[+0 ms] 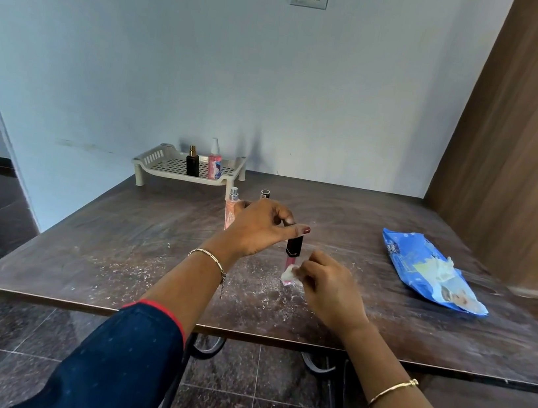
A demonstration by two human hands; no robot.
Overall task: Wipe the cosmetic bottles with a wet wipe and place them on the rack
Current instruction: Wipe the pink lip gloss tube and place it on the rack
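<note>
Black-capped and pink below, a slim gloss tube (293, 247) stands upright over the middle of the dark wooden table (115, 251). The left hand (257, 226) pinches its cap from above between thumb and fingers. At four o'clock of the tube, the right hand (325, 284) has its fingers curled round a small white wet wipe (289, 273) and holds it against the tube's lower pink part; the wipe hides the tube's foot. A chain bracelet (214, 262) sits on the left wrist and a gold bangle (391, 390) on the right forearm. Just behind the left hand, at eleven o'clock, a pink spray bottle (230, 209) stands partly hidden. At twelve o'clock only the dark cap of another bottle (265, 194) shows above the knuckles. Farther out at eleven o'clock, by the wall, a cream perforated rack (162, 163) holds a black perfume bottle (193, 162) and a pink pump bottle (214, 161), upright and side by side. Well apart at three o'clock lies a blue wipe pack (431, 271), open, with white tissue showing at its flap. White specks are scattered on the table top around the hands.
</note>
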